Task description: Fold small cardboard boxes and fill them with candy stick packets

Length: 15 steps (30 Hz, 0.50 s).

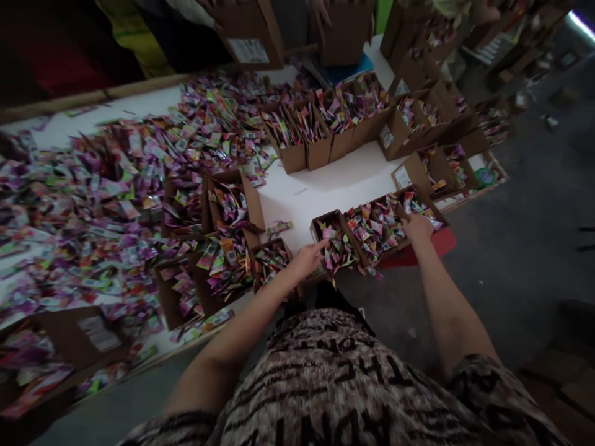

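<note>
- My left hand [307, 260] is at the small carton [331, 217] of packets [339, 249] — can't tell its grip
- Right hand [418, 228] is at the longer carton [428, 201], grip unclear too

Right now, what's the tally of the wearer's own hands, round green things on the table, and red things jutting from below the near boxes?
Left hand and right hand: 2
Round green thing: 1
Red thing: 1
Total: 4

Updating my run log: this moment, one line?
left hand: at packet-filled carton; right hand: at right end of carton row; loose packets: heaped on table
</note>
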Each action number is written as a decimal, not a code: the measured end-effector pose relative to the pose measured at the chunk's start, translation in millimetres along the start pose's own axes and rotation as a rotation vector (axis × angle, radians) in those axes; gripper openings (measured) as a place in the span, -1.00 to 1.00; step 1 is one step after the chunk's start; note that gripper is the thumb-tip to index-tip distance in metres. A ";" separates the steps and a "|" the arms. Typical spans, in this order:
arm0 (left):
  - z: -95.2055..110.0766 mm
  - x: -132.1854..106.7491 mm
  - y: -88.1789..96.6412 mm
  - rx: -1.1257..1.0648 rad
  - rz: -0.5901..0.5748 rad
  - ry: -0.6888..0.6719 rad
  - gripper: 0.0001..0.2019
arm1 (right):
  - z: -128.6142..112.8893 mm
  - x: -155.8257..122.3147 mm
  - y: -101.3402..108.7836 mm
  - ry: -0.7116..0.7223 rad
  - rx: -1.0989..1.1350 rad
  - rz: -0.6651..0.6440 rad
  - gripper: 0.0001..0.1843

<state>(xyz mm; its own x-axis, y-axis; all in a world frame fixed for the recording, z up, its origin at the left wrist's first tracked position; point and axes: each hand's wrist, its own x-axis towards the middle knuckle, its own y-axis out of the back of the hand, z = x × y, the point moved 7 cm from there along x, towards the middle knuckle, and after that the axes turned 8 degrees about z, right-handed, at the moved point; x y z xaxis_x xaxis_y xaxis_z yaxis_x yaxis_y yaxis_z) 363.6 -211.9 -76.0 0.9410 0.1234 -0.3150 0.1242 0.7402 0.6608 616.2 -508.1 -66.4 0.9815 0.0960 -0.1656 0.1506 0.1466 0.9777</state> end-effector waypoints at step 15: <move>-34.6 -60.8 -13.9 0.108 -0.019 0.589 -0.15 | -2.3 10.6 -8.0 0.088 -0.066 0.021 -0.49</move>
<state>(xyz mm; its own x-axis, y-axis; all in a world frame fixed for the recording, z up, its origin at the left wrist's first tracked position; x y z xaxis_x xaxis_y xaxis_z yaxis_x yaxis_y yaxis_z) 293.8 -206.9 -89.6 0.6095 0.4794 -0.6314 0.1993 0.6782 0.7073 625.2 -506.0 -76.3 0.9697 0.1859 -0.1587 0.1190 0.2078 0.9709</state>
